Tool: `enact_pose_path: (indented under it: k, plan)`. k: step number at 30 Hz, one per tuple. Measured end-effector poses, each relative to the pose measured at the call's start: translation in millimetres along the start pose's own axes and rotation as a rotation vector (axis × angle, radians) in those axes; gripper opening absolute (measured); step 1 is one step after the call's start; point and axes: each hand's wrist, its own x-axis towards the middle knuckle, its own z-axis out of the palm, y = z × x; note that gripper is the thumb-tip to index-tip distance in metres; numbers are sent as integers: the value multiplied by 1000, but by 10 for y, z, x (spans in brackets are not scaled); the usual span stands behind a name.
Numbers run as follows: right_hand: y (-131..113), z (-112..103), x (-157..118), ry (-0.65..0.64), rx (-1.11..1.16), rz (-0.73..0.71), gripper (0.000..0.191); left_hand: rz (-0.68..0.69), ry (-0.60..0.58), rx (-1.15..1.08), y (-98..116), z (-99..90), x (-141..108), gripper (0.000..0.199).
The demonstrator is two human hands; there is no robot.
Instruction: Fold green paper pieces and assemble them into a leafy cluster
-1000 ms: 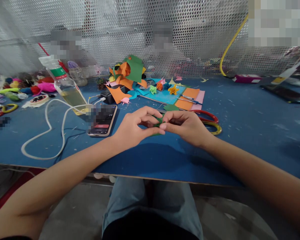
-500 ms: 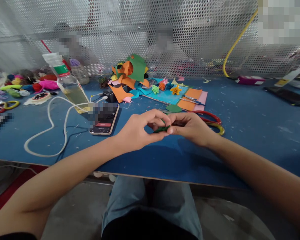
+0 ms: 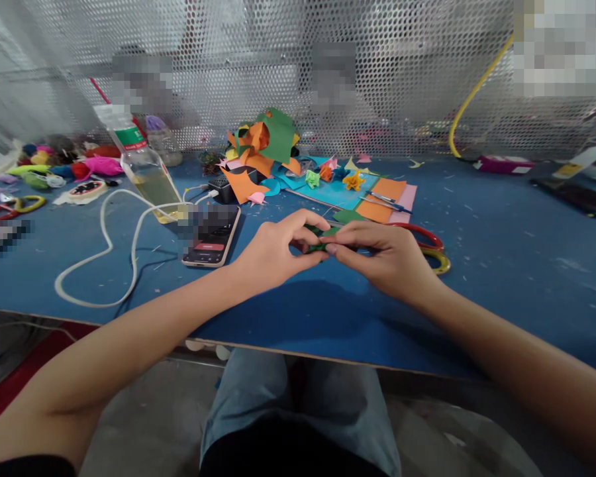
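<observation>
A small piece of dark green paper (image 3: 318, 247), partly hidden by fingers, is held over the blue table. My left hand (image 3: 278, 250) pinches it from the left between thumb and fingers. From the other side, my right hand (image 3: 382, 255) grips its right part, thumb against the index finger. Behind my right hand lie scissors with red and yellow handles (image 3: 438, 260). Just beyond my fingers rests a flat green paper piece (image 3: 348, 216). Small folded paper flowers, one of them yellow-orange (image 3: 353, 181), sit on a light blue sheet (image 3: 328, 193).
A phone (image 3: 212, 237) lies left of my hands, with a white cable (image 3: 82, 303) looping beside it. A bottle of yellowish liquid (image 3: 151, 182) leans behind. Paper scraps (image 3: 281, 139) are heaped at the back, before a perforated metal screen (image 3: 258, 73). Orange paper (image 3: 380, 205) lies beyond my right hand.
The fingers of my right hand have shifted on the green paper, the thumb moving slightly left and up. More of the green paper shows between the hands. The view has shifted slightly.
</observation>
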Motion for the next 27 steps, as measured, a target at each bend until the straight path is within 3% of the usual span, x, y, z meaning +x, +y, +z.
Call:
enact_pose_path:
  k: [6,15,21,27]
  plan:
    - [1,10,10,-24,98,70,5,78,40,82,6,-7,-2,25]
    - [10,-45,4,-63,73,-50,10,161,77,85,56,-26,-29,23]
    - [-33,-51,-8,20,-25,-110,7,219,168,191,48,-36,-16,17]
    - [-48,-30,-40,129,-110,-133,15,237,162,199,29,-41,-1,18]
